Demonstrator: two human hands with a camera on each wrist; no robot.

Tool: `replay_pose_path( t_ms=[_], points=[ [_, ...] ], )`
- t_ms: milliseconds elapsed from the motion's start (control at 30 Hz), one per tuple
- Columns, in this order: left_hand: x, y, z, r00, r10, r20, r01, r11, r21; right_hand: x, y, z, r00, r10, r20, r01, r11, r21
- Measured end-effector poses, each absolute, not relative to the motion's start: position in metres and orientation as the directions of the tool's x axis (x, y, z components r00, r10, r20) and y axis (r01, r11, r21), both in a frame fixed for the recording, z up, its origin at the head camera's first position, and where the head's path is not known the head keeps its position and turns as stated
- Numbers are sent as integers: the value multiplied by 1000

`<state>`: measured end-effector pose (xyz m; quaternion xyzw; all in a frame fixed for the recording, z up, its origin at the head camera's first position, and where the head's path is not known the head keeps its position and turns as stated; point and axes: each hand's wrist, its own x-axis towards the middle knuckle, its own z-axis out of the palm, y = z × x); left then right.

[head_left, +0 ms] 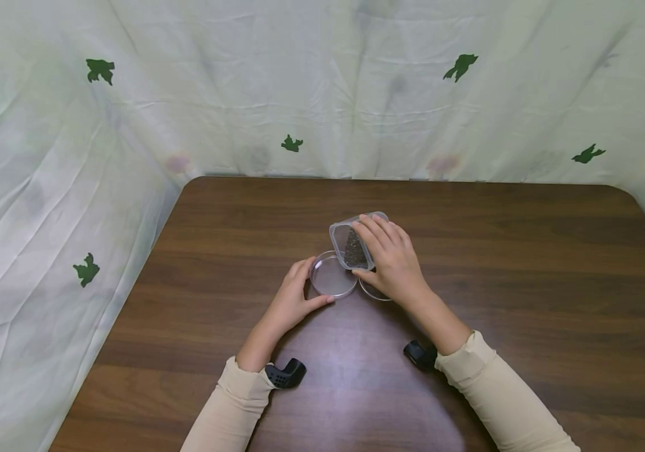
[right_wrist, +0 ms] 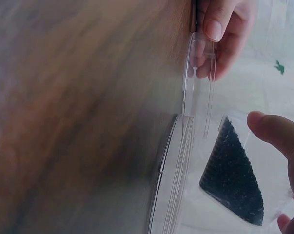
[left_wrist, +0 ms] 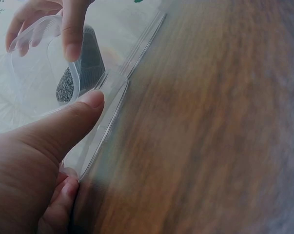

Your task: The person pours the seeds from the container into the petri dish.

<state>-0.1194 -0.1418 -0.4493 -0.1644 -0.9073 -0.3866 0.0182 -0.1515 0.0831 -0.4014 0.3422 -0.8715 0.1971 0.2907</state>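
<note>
My left hand (head_left: 287, 300) pinches a clear round petri dish (head_left: 330, 281) on the table, with the thumb at its near edge and the fingers at its far-left side. Over the dish's right part, my right hand (head_left: 394, 263) grips a translucent plastic tub (head_left: 340, 235) by its sides and holds it tilted. Dark fine granules (right_wrist: 234, 180) lie heaped against one wall of the tub. No granules can be made out in the dish. A second clear round dish (head_left: 375, 292) sits right beside the first, partly hidden under the right hand.
The brown wooden table (head_left: 186, 301) stretches out on all sides of the dishes. Behind and to the left hangs a pale curtain (head_left: 226, 94) with green patches. Black wrist devices (head_left: 286, 375) sit at both sleeve cuffs.
</note>
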Motion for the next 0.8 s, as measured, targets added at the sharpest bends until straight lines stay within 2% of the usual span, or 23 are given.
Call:
replay_pose_path(
  t_ms=[800],
  points=[
    [-119, -141, -448, -949, 280, 144, 299, 653, 696, -151, 79, -400, -576, -500, 646, -720, 684, -113]
  ],
)
